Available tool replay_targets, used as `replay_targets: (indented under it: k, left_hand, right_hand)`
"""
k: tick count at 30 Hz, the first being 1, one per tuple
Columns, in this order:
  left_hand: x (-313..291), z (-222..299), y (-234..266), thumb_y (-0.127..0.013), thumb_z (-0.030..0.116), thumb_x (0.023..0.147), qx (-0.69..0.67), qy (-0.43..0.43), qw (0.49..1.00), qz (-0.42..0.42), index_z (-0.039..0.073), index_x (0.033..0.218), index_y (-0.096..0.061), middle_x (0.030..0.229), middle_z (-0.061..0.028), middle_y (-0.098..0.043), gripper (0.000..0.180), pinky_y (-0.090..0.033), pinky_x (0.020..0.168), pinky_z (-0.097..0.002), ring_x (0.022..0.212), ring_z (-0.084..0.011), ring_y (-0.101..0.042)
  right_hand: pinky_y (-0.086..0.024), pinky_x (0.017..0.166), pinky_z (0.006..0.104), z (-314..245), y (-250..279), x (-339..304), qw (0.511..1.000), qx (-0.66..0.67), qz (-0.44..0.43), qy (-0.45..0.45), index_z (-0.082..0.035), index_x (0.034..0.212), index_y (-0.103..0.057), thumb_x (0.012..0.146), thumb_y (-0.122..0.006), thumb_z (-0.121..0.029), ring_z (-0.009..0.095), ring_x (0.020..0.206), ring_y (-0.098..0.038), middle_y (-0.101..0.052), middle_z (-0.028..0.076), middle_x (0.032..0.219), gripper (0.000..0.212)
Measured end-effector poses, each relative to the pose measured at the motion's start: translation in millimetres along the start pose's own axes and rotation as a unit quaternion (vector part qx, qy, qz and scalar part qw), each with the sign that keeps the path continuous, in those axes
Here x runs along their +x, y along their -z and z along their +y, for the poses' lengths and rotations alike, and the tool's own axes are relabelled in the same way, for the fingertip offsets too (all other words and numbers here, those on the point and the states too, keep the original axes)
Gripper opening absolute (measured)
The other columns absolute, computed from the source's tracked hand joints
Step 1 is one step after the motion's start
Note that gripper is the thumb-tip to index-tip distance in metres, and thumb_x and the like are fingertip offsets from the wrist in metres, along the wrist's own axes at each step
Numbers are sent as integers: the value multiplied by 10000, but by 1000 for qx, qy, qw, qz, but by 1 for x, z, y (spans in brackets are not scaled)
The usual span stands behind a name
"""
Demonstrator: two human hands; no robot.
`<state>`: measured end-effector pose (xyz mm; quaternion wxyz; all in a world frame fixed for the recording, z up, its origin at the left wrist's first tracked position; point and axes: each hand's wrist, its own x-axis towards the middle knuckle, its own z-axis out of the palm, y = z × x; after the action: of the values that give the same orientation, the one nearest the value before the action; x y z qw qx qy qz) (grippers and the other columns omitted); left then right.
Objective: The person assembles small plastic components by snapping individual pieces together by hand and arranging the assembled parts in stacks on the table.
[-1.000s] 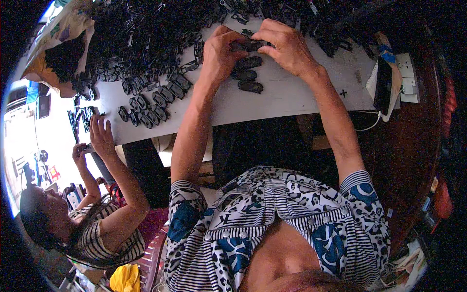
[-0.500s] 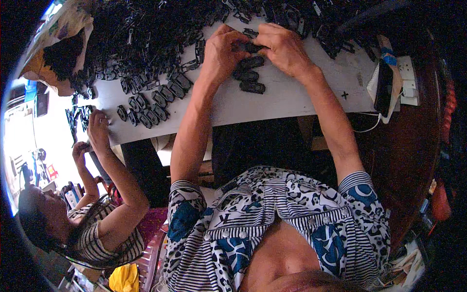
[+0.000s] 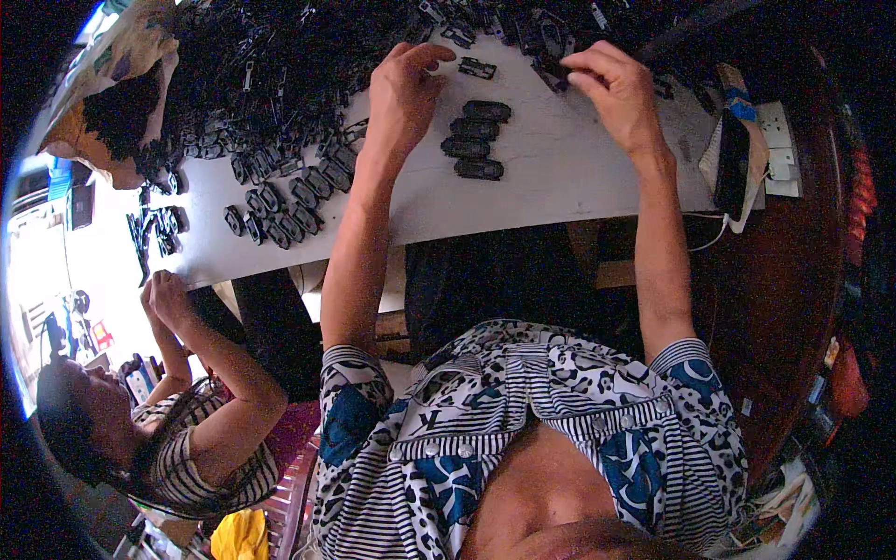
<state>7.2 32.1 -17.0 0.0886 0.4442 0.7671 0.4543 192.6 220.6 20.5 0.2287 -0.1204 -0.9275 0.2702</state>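
My left hand hovers over the table with fingers curved and apart, nothing visible between them. A small flat black plastic part lies just beyond its fingertips. My right hand reaches to the pile's near edge, thumb and forefinger apart at a dark plastic piece; a firm hold on it does not show. Between my forearms, several black oblong assembled parts lie in a short column on the white table.
A large heap of black parts covers the far side. Rows of black assembled parts lie at left. A person in a striped top sits there, hands at the table edge. At right are a black device and a white power strip.
My hands have come apart from the piece they both held; the right moved right to the pile. The column of parts now shows fully. The other person's hands drew down toward the table edge.
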Motion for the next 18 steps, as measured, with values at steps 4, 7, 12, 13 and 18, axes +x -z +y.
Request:
replay_targets:
  k: [4,7,12,13,18]
  left_hand:
    - [3,6,-14,-719,12,696,60,-57,996,21,68,1056,-652,942,-149,-594,371,-498,729,-406,831,-350,-610]
    - [4,3,-21,-725,27,686,105,-88,990,21,66,1001,-663,986,-142,-581,324,-493,754,-411,887,-344,-602]
    - [0,6,-20,-724,28,694,88,-65,994,-2,71,972,-669,980,-137,-578,287,-493,758,-407,886,-340,-601]
    - [0,7,-19,-724,30,698,85,-63,994,-2,72,964,-670,977,-136,-577,275,-493,758,-406,885,-338,-601]
    - [-2,3,-19,-735,28,693,76,-66,995,10,65,962,-667,974,-133,-577,279,-491,761,-402,888,-336,-599]
  right_hand:
    - [-491,663,299,-5,-5,0,996,-81,6,-29,-34,935,-675,815,-660,-69,179,747,-621,-628,61,857,127]
    - [-498,688,337,-17,-22,1,983,-180,1,-26,-48,877,-653,787,-694,-103,230,773,-619,-593,63,852,114]
    - [-480,702,362,-8,-38,-5,979,-203,21,-13,-43,799,-610,701,-768,-110,254,851,-603,-559,56,922,197]
    - [-480,702,362,-7,-36,-5,979,-203,21,-12,-43,799,-610,701,-768,-110,254,851,-603,-559,56,922,197]
    - [-481,679,408,-16,-23,1,990,-107,-21,-92,-21,762,-583,739,-742,-190,335,788,-608,-576,134,801,232]
